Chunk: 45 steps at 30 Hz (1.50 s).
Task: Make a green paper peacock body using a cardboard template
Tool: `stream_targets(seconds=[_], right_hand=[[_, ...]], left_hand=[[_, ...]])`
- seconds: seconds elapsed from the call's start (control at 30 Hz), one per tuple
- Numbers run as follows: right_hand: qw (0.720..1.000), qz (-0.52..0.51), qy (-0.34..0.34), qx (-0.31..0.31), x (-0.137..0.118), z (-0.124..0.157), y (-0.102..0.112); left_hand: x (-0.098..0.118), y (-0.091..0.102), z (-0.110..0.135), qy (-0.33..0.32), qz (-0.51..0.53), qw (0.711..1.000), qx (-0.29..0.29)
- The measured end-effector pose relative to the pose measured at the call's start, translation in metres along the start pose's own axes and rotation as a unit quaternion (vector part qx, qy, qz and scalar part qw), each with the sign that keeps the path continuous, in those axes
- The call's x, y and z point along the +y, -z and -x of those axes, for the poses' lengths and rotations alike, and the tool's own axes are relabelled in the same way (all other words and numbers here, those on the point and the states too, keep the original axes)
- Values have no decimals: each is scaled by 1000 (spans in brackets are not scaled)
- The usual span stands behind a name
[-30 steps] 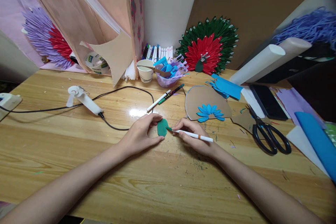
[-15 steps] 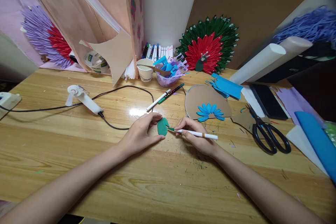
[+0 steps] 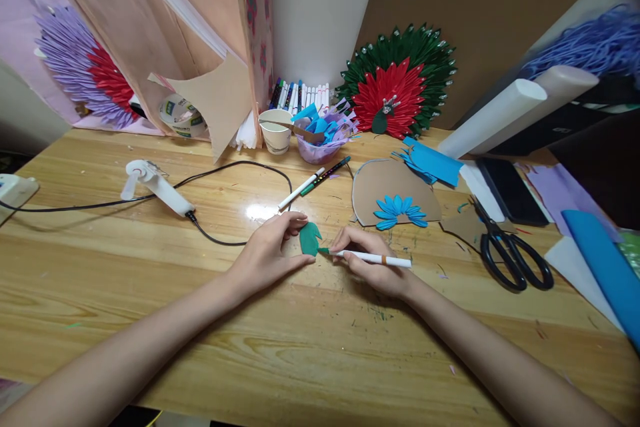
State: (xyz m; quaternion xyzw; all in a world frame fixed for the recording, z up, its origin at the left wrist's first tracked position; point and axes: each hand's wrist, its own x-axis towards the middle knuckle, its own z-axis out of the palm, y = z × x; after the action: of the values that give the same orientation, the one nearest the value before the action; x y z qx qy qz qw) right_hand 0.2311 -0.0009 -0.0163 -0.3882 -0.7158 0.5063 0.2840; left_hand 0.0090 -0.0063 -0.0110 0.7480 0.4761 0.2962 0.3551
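A small green cutout (image 3: 309, 240) with a notched right edge lies on the wooden table between my hands. My left hand (image 3: 270, 245) grips it at its left side, thumb at the lower edge and fingers at the top. My right hand (image 3: 373, 260) is closed around a white marker (image 3: 375, 258) with a brown band, held like a pen. The marker's green tip end points left, at the cutout's lower right edge. Above my right hand lies a brown cardboard piece (image 3: 367, 190) with blue paper petals (image 3: 400, 212) on it.
Black-handled scissors (image 3: 515, 253) and a dark phone (image 3: 513, 190) lie at the right. A white glue gun (image 3: 165, 190) with a black cord is on the left. Behind stand a paper cup (image 3: 277, 137), a bowl of paper scraps (image 3: 320, 147) and a red-and-green petal fan (image 3: 395, 87).
The marker in my right hand has shifted slightly left and down along the cutout's edge. My left hand stays in place on the cutout.
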Motion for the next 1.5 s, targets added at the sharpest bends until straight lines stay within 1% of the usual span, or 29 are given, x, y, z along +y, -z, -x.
stream_targets(seconds=[0.13,0.27,0.37,0.47,0.6,0.73,0.83,0.97,1.07,1.17,1.27,1.37,1.5], right_hand=[[1000,16,14,-2,-1,0,-1],[1000,20,14,7,-1,1,0],[999,33,23,-5,0,2,0],[999,36,37,17,3,2,0],[997,44,60,14,4,1,0],[996,54,68,36,3,1,-1],[995,57,83,16,3,1,-1],[994,63,78,43,3,1,-1],[994,70,83,28,3,1,-1],[993,78,77,47,3,1,-1],[993,80,82,37,3,1,-1],[993,82,75,45,3,1,-1],[993,82,74,40,4,2,-1]], left_hand=[[0,0,0,-5,0,1000,4],[0,0,0,-3,0,1000,3],[0,0,0,-5,1,1000,1],[-1,0,0,-3,1,1000,5],[-1,0,0,1,-1,1000,0],[-1,-1,0,9,2,1000,1],[-2,-1,-1,7,4,1000,-2],[-2,-1,0,14,1,1000,-2],[-2,-1,0,12,2,1000,-1],[-1,-1,1,11,1,1000,0],[-1,-1,1,10,-2,1000,-1],[-1,-1,0,10,-4,1000,-1],[-1,-1,-1,11,-2,1000,-2]])
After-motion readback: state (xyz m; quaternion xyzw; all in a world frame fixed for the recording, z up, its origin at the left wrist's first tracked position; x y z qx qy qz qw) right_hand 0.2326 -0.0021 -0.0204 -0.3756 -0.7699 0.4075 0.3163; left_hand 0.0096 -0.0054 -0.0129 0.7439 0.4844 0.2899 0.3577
